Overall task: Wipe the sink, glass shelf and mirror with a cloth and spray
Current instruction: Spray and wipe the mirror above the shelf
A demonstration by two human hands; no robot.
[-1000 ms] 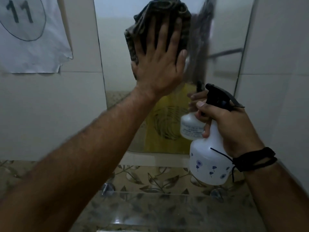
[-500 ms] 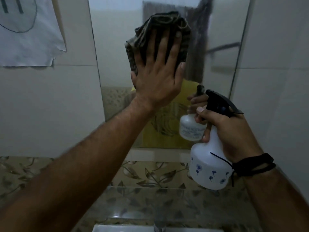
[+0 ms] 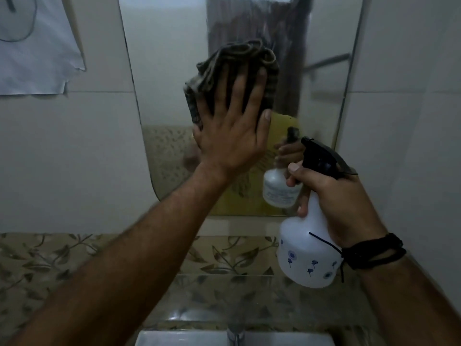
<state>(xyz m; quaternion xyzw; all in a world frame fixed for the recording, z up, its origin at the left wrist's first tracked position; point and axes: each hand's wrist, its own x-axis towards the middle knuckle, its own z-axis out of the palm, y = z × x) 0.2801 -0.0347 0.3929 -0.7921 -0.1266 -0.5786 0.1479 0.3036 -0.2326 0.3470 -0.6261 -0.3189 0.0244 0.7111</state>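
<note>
**Cloth on the mirror, spray held ready**

We press the bunched cloth (image 3: 232, 68) flat against the mirror (image 3: 169, 71) with our left hand (image 3: 232, 136), its fingers straight and slightly spread. Our right hand (image 3: 341, 198) grips the neck of the spray bottle (image 3: 304, 255), fingers curled round it, just above the glass shelf (image 3: 224, 298). The sink (image 3: 189, 339) sits below.

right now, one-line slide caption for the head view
Left hand presses cloth flat on mirror; right hand grips spray bottle.
</note>
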